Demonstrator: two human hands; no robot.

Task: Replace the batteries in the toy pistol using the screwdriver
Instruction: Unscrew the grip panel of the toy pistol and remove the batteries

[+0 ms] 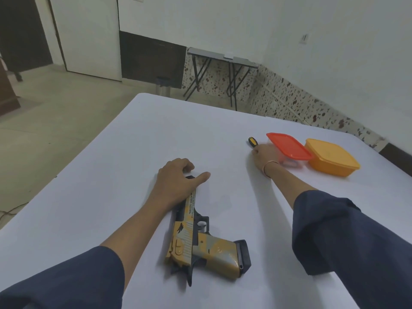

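A yellow, grey and black toy pistol [200, 244] lies flat on the white table [111, 175], grip toward me, barrel pointing away. My left hand [178, 177] rests on the barrel's far end, thumb stretched out to the right, fingers curled over the muzzle. Farther right, my right hand [264, 153] is at a screwdriver with a yellow and black handle [253, 142]; its fingers wrap the near part and only the handle's end shows. The shaft is hidden by the hand.
A clear box with a red lid [288, 146] stands just right of my right hand, blurred at its lower edge. An orange lidded box [332, 159] sits beside it. A folding table [223, 56] stands by the far wall.
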